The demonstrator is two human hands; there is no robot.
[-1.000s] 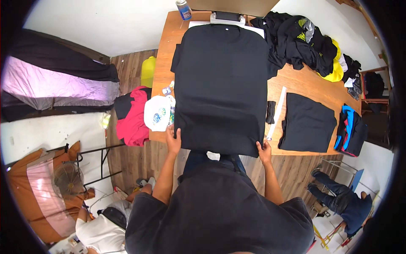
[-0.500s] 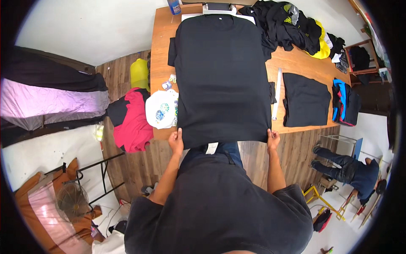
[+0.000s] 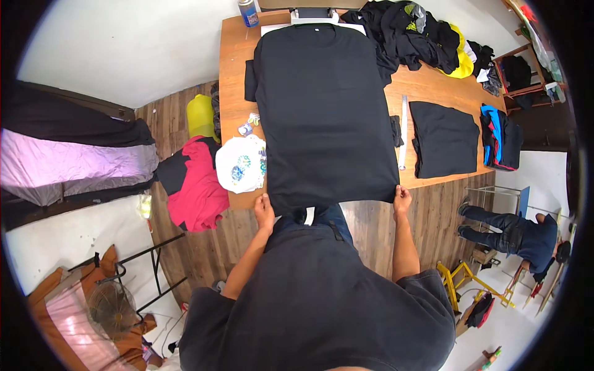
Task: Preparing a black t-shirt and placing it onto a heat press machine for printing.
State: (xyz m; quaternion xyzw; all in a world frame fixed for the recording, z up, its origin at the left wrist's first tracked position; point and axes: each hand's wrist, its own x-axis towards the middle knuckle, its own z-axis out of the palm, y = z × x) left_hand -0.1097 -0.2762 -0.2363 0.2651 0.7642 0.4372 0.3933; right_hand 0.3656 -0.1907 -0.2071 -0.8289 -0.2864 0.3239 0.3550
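A black T-shirt [image 3: 325, 117] lies spread out over a flat white board, its collar at the far end and its hem hanging off the table's near edge. My left hand [image 3: 264, 213] pinches the hem's left corner. At the right corner, my right hand [image 3: 402, 201] grips the same hem between thumb and fingers. The cloth between the two hands is stretched fairly flat. Just left of the shirt sits a white piece with blue and green prints [image 3: 240, 166].
The wooden table [image 3: 238, 62] also bears a blue spray can [image 3: 248, 13], a white ruler [image 3: 403, 133], a folded black garment [image 3: 444, 141], stacked clothes [image 3: 500, 137] and a dark clothes heap [image 3: 411, 37]. Red cloth [image 3: 197, 185] lies at left. Another person [image 3: 513, 238] bends at far right.
The head view has shifted slightly. Both hands keep hold of the hem, and its left side has moved a little to the right, showing more of the white printed piece.
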